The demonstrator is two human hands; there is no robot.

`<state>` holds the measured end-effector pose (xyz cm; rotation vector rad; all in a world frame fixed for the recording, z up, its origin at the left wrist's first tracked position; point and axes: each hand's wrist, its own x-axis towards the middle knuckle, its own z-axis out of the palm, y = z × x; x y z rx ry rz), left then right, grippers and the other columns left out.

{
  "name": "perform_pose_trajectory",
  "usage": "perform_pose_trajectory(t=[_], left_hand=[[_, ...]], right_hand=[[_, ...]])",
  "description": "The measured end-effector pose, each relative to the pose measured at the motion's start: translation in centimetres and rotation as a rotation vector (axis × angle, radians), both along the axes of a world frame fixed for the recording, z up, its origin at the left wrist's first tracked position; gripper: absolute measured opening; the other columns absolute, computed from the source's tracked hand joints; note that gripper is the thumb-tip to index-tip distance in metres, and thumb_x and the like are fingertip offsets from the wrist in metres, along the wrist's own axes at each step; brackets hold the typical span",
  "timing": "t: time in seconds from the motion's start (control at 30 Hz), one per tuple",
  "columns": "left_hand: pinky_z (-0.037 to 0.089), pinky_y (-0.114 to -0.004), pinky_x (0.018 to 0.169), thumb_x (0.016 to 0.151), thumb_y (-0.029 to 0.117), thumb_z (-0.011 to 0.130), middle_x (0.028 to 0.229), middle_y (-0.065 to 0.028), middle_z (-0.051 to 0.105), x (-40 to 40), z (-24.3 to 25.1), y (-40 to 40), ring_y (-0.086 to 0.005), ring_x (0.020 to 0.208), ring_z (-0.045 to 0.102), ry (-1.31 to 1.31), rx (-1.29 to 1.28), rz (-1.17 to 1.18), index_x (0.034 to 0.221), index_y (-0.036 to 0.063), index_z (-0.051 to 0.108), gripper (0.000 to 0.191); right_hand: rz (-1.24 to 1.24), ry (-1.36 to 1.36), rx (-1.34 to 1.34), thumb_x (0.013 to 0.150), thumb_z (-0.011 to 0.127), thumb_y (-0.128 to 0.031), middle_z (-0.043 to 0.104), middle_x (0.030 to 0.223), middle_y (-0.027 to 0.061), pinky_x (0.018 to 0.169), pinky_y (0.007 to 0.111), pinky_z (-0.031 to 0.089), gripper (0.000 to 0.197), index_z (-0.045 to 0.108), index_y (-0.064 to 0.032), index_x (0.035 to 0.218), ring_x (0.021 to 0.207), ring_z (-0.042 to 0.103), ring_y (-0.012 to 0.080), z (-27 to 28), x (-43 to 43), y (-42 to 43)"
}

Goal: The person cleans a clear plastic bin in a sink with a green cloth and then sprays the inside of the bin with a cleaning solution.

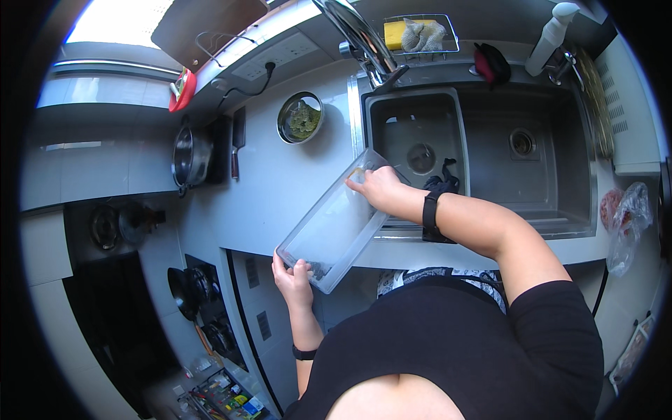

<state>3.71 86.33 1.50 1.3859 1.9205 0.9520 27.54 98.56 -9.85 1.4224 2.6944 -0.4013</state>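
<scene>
A long clear plastic bin is held tilted over the counter's front edge and the left sink basin's corner. My left hand grips its lower end, thumb on the rim and fingers around the outside. My right hand reaches into the bin's upper end with curled fingers. Something small and yellowish shows beside those fingertips; what it is, and whether I hold it, is unclear. Behind my right wrist, a crumpled dark item lies in the left sink basin.
A chrome faucet overhangs the basin's back left corner. On the counter are a metal bowl of greens, a cleaver and a steel pot. A wire rack holds a yellow sponge. A white bottle stands behind the right basin.
</scene>
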Motion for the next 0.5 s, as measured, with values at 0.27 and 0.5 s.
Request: perform_pose_trajectory(t=[0.27, 0.5], left_hand=[[0.051, -0.029, 0.054, 0.080, 0.024, 0.055, 0.088, -0.0112, 0.058, 0.6, 0.5, 0.1, -0.0179, 0.063, 0.061, -0.087, -0.011, 0.010, 0.119, -0.0047, 0.048, 0.048], [0.052, -0.029, 0.053, 0.081, 0.025, 0.053, 0.092, -0.0122, 0.056, 0.4, 0.4, 0.0, -0.0192, 0.062, 0.061, -0.075, -0.009, -0.003, 0.121, -0.0054, 0.047, 0.050]], right_hand=[[-0.042, -0.074, -0.123, 0.085, 0.053, -0.012, 0.066, 0.101, 0.0078, 0.049, 0.039, 0.051, 0.063, 0.033, -0.0253, 0.144, 0.079, 0.068, 0.0216, 0.4, -0.8, 0.9], [0.045, 0.009, -0.118, 0.087, 0.051, -0.010, 0.067, 0.094, 0.0065, 0.058, 0.036, 0.053, 0.060, 0.036, -0.0290, 0.142, 0.080, 0.068, 0.0224, 0.8, -0.1, 0.9]])
